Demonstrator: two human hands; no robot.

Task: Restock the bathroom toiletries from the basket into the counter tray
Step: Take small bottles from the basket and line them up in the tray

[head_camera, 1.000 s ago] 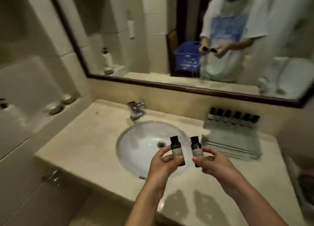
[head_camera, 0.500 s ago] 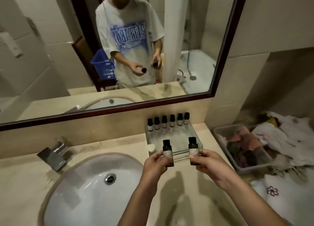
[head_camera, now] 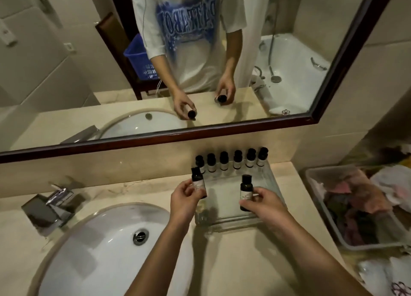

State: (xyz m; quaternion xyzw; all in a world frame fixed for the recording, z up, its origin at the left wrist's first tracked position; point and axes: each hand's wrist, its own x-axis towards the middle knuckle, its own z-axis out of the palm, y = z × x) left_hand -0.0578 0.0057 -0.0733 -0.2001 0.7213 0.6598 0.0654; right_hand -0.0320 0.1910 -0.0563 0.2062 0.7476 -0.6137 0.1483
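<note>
The left hand [head_camera: 184, 199] pinches a small dark bottle [head_camera: 197, 181] between thumb and curled fingers, gripping it by its lower half so that the black cap and pale label stand clear above the knuckles. This bottle is upright, leaning a little to the left, and sits over the left rear corner of the clear counter tray [head_camera: 226, 224], just in front of the leftmost of the six bottles in a row [head_camera: 231, 161] along the tray's back edge. The right hand [head_camera: 265, 203] holds a second dark bottle [head_camera: 246, 192] the same way, thumb in front and fingers wrapped behind its base. That bottle is upright over the middle of the tray, in front of the row and apart from it. Whether either bottle's base touches the tray floor cannot be told. Both forearms reach in from the bottom edge across the beige counter [head_camera: 244, 264], the left one passing over the rim of the white sink [head_camera: 95, 255]. In the mirror [head_camera: 66, 77] a blue basket [head_camera: 139, 57] shows behind the person
</note>
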